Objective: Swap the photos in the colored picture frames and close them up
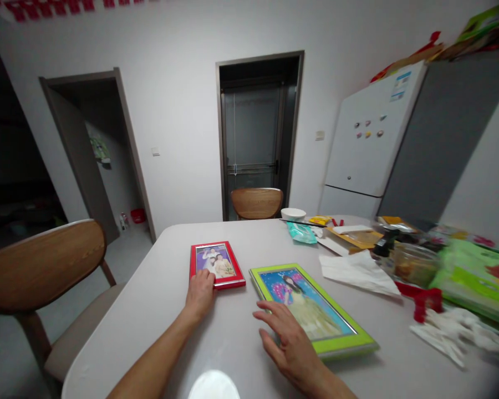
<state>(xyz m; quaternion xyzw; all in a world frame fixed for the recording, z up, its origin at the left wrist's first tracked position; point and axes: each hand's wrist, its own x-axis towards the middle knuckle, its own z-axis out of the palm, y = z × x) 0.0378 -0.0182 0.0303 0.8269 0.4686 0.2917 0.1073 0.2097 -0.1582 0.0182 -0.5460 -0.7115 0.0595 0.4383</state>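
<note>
A small red photo frame (235, 281) lies on the table with a picture of people in it. My left hand (200, 296) is closed over its near left corner, fingertips on the picture's lower edge; the thumb is mostly hidden. To the right lies a larger lime-green photo frame (336, 344), showing a person in a long pale dress. My right hand (289, 346) hovers at its near left side, fingers apart, covering part of the border. Nothing shows in that hand; whether it touches the frame I cannot tell.
White paper (357, 271), a teal packet (301, 233), a white bowl (293, 214), a clear tub (416, 263), a green package (478, 277) and white gloves (461, 335) crowd the table's right side. A round white object (214, 386) sits at the near edge. Chairs (45, 260) stand left and beyond.
</note>
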